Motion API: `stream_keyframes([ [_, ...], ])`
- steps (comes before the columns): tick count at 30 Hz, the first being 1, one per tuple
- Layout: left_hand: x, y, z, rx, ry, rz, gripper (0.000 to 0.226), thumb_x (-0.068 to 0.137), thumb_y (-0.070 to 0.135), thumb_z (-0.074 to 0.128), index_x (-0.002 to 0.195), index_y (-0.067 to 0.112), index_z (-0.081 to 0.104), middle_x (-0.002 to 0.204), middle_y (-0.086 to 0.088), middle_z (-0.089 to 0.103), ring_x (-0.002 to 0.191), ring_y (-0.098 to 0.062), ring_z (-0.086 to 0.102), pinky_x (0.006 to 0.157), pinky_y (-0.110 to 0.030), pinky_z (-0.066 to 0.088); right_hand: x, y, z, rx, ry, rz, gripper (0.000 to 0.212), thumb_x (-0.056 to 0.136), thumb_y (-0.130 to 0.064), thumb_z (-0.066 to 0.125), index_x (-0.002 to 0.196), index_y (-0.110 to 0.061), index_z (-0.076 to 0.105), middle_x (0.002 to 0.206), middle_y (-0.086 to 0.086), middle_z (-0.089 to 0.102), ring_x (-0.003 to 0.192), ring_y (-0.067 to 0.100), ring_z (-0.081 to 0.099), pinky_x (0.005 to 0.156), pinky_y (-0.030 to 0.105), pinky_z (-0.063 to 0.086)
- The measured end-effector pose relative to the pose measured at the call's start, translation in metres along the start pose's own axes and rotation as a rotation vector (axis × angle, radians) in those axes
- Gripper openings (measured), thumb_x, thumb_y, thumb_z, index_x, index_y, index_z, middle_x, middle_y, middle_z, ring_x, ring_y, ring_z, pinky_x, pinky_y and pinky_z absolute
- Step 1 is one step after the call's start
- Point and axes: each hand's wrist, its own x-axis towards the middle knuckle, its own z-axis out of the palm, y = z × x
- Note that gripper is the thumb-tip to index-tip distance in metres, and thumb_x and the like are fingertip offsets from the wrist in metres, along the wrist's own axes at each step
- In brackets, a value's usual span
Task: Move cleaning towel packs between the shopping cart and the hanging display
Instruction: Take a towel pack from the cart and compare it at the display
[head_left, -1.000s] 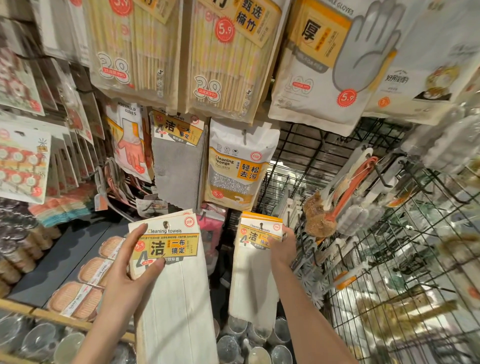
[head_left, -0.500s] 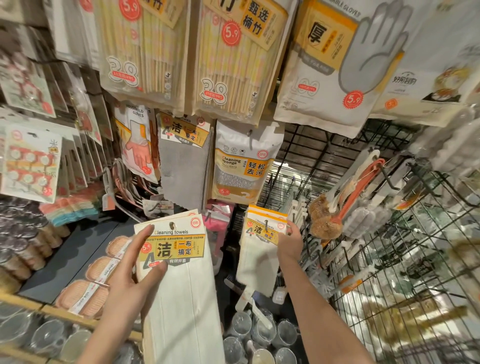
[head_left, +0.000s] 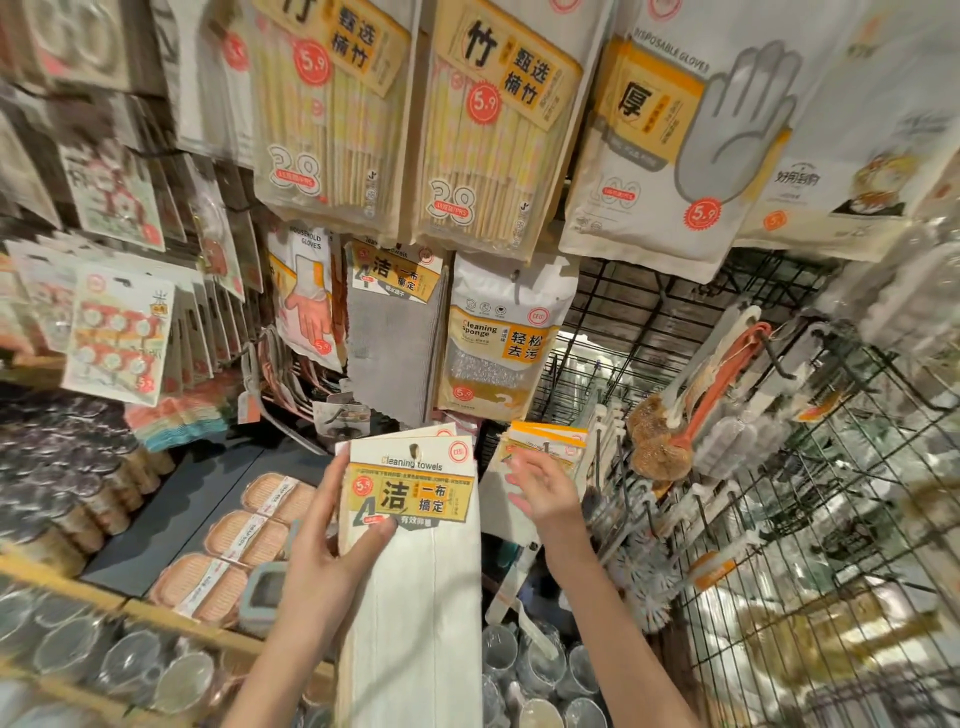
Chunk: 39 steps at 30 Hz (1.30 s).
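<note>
My left hand (head_left: 327, 551) grips a white cleaning towel pack (head_left: 415, 571) by its yellow label, thumb on the front and fingers along its left edge. To its right hangs a second white towel pack (head_left: 545, 441) on the wire display (head_left: 613, 332). My right hand (head_left: 545, 488) hovers just in front of that hanging pack with fingers spread and relaxed, holding nothing. A grey cleaning towel pack (head_left: 397, 332) hangs higher up on the display. No shopping cart shows in view.
Chopstick packs (head_left: 498, 130), disposable glove bags (head_left: 675, 145) and a cleaning sponge bag (head_left: 498, 338) hang overhead. Brushes (head_left: 665, 436) hang on wire racks (head_left: 831, 493) at right. Glass cups (head_left: 524, 670) stand below; a shelf with soap dishes (head_left: 244, 540) lies at left.
My right hand has let go of the second towel pack, which now hangs on the display, and its fingers have opened. My left hand has kept its pack, which sits more central in view.
</note>
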Motion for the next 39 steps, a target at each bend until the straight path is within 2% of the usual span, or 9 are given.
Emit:
stream_keyframes([
  [6,-0.013,0.0,0.009,-0.083,0.024,0.029,0.065,0.076,-0.004,0.07,0.114,0.045,0.051,0.127,-0.001,0.059,0.107,-0.015,0.063,0.086,-0.026,0.054,-0.038,-0.025,0.019,0.022,-0.226,-0.024,0.025,0.084,0.002,0.064,0.099,-0.017,0.058,0.094,-0.002,0.068,0.083,0.007,0.068,0.074,0.021,0.055],
  [11,-0.02,-0.002,0.014,-0.054,0.031,0.075,0.065,0.074,-0.004,0.073,0.116,0.041,0.052,0.127,0.002,0.058,0.108,-0.007,0.06,0.079,-0.011,0.05,-0.051,-0.028,0.019,0.04,-0.198,-0.048,0.036,0.077,0.011,0.068,0.097,-0.016,0.055,0.089,-0.002,0.069,0.075,0.001,0.068,0.066,0.017,0.052],
  [14,-0.022,-0.006,0.015,-0.039,0.046,0.085,0.065,0.074,-0.001,0.074,0.116,0.043,0.052,0.128,0.006,0.057,0.115,-0.007,0.055,0.089,-0.018,0.047,-0.055,-0.027,0.016,0.07,-0.157,-0.044,0.034,0.077,0.01,0.068,0.096,-0.017,0.056,0.086,-0.001,0.07,0.074,0.003,0.069,0.064,0.017,0.052],
  [16,-0.023,-0.007,0.016,-0.042,0.053,0.085,0.064,0.075,0.001,0.074,0.117,0.044,0.051,0.128,0.006,0.057,0.116,-0.008,0.054,0.092,-0.024,0.047,-0.058,-0.028,0.013,0.056,-0.169,-0.055,0.034,0.079,0.006,0.068,0.1,-0.017,0.056,0.09,0.001,0.069,0.076,0.003,0.068,0.066,0.018,0.053],
  [21,-0.022,-0.008,0.02,-0.045,0.067,0.089,0.065,0.075,0.003,0.075,0.117,0.045,0.051,0.13,0.006,0.055,0.116,-0.008,0.054,0.08,-0.008,0.045,-0.059,-0.029,0.005,-0.029,-0.217,-0.066,0.045,0.08,0.004,0.068,0.118,-0.013,0.05,0.094,-0.005,0.065,0.076,-0.011,0.062,0.068,0.011,0.048],
  [26,-0.021,-0.009,0.028,-0.011,0.063,0.102,0.066,0.073,0.007,0.078,0.119,0.047,0.05,0.131,0.012,0.052,0.115,0.002,0.051,0.081,-0.007,0.043,-0.058,-0.026,0.0,0.063,-0.157,-0.07,0.039,0.081,0.008,0.064,0.111,-0.015,0.053,0.095,0.002,0.067,0.08,0.0,0.067,0.067,0.016,0.052],
  [30,-0.018,-0.01,0.032,-0.016,0.06,0.089,0.064,0.073,0.015,0.08,0.122,0.046,0.05,0.131,0.017,0.051,0.118,-0.001,0.05,0.092,-0.021,0.044,-0.053,-0.022,-0.008,0.102,-0.12,-0.078,0.041,0.081,0.011,0.063,0.105,-0.021,0.055,0.094,0.0,0.069,0.084,0.007,0.069,0.069,0.02,0.053],
  [35,-0.014,-0.009,0.03,0.039,0.022,0.095,0.052,0.087,0.014,0.063,0.125,0.045,0.045,0.118,0.045,0.047,0.107,0.025,0.043,0.081,-0.002,0.039,-0.039,-0.009,-0.027,0.111,-0.022,-0.011,0.05,0.08,0.012,0.064,0.112,-0.024,0.051,0.089,0.0,0.073,0.08,0.008,0.07,0.065,0.018,0.054],
  [39,-0.009,-0.017,0.026,0.083,0.02,0.073,0.058,0.089,0.005,0.059,0.127,0.046,0.044,0.122,0.044,0.046,0.113,0.02,0.043,0.087,-0.005,0.037,-0.027,0.005,-0.04,0.09,0.068,0.03,0.057,0.078,0.013,0.064,0.124,-0.018,0.048,0.089,0.004,0.072,0.076,0.008,0.071,0.063,0.018,0.054],
])
